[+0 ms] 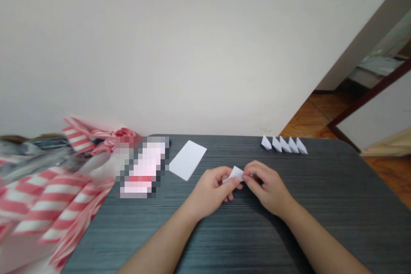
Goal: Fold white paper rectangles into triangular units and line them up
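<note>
Between my two hands, just above the dark table, is a small piece of folded white paper (236, 172). My left hand (215, 188) grips its left part, thumb on top and fingers curled behind. At its right corner, my right hand (266, 185) pinches the edge between thumb and index finger. Fingers hide much of the paper, so its full shape cannot be made out. A flat stack or sheet of white paper (188, 160) lies to the left of my left hand. Several small folded paper pieces (284, 144) stand in a row near the table's back edge, at the right.
The dark wood-grain table (224, 239) meets a pale wall (199, 51) at the back. A pixelated, blurred-out object (144, 167) lies on its left side. Red-and-white striped cloth (48, 205) is heaped beyond the left edge. Brown flooring (303, 115) shows at the right.
</note>
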Demonstrator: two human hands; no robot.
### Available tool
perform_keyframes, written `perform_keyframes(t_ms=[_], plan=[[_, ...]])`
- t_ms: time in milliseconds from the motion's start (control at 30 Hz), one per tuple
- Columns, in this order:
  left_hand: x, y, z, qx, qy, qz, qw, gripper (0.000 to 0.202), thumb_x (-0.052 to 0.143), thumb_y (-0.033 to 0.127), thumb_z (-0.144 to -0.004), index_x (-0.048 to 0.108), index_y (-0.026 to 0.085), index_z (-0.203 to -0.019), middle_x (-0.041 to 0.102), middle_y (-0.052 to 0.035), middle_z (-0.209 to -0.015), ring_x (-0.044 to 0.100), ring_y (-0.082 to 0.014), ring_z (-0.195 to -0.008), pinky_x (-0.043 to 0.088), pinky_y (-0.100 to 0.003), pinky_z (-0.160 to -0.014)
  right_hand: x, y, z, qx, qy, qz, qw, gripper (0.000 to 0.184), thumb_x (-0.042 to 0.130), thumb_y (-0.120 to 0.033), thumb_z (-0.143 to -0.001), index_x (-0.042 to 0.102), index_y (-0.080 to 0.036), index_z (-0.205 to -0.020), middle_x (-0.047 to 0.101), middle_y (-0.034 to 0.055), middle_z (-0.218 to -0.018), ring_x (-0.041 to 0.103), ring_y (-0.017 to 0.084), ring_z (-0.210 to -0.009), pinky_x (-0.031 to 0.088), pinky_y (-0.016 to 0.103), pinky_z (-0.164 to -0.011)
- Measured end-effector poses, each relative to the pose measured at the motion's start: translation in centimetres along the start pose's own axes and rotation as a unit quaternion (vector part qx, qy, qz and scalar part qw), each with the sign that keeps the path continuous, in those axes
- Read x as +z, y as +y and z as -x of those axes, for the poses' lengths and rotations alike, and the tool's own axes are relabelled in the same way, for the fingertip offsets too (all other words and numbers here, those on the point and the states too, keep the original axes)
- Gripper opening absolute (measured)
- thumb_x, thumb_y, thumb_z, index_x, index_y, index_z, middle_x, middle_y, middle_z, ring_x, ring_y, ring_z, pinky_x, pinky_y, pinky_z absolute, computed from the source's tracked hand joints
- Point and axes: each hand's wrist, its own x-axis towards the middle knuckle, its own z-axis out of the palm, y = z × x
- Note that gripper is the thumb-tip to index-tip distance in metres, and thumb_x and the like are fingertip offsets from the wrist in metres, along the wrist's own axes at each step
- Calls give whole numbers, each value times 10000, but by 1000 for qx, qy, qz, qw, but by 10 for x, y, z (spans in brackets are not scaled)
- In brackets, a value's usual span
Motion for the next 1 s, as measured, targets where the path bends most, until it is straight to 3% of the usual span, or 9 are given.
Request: perform_keyframes(t_ms=[100, 367, 500, 667, 733, 1000], plan=[[0, 0, 1, -3, 2, -37, 999, 193, 644, 326, -835, 670, 145, -898, 672, -22, -704, 587, -115, -558, 456, -202, -511, 0, 0, -1, 2, 4, -1, 1000, 114, 530, -165, -923, 593, -197, -834, 623, 59, -826, 589, 175, -746, 461, 291, -692], [-1, 0, 0, -4, 4, -57, 998, 257, 530, 345, -915, 661, 141, -829, 642, -9, -629, 545, -98, -514, 443, -199, -513, 4, 1, 4, 41, 6, -9, 999, 57, 550, -195, -909, 604, -202, -924, 610, 31, -808, 559, 151, -672, 439, 264, -628], [-1, -4, -1, -1, 7, -42, 999, 255, 528, 352, -919, 644, 146, -822, 631, 0, -631, 532, -91, -509, 442, -196, -509, 8, 5, 7, 121, 5, -64, 991, 273, 616, -216, -848, 561, -200, -1115, 612, 19, -841, 522, 122, -580, 416, 235, -532], [-1, -9, -2, 3, 6, -33, 999, 254, 519, 361, -928, 633, 151, -842, 640, -4, -665, 538, -90, -523, 447, -197, -519, 6, 3, 4, 159, -21, -43, 986, 103, 623, -272, -849, 625, -173, -877, 548, -20, -642, 487, 118, -549, 372, 229, -521], [-1, -10, -2, 3, 6, -37, 999, 263, 511, 368, -933, 632, 150, -849, 622, 2, -632, 531, -91, -514, 441, -198, -515, 5, 2, 2, 168, -31, -48, 984, 138, 610, -291, -862, 627, -171, -799, 549, -18, -627, 487, 119, -561, 368, 230, -531], [-1, -7, -2, 7, 5, -37, 999, 240, 517, 338, -926, 635, 148, -841, 613, 4, -614, 528, -91, -513, 438, -197, -518, 4, 0, 2, 203, -52, -81, 974, 174, 576, -279, -881, 620, -173, -751, 515, -43, -573, 454, 103, -526, 346, 215, -510]])
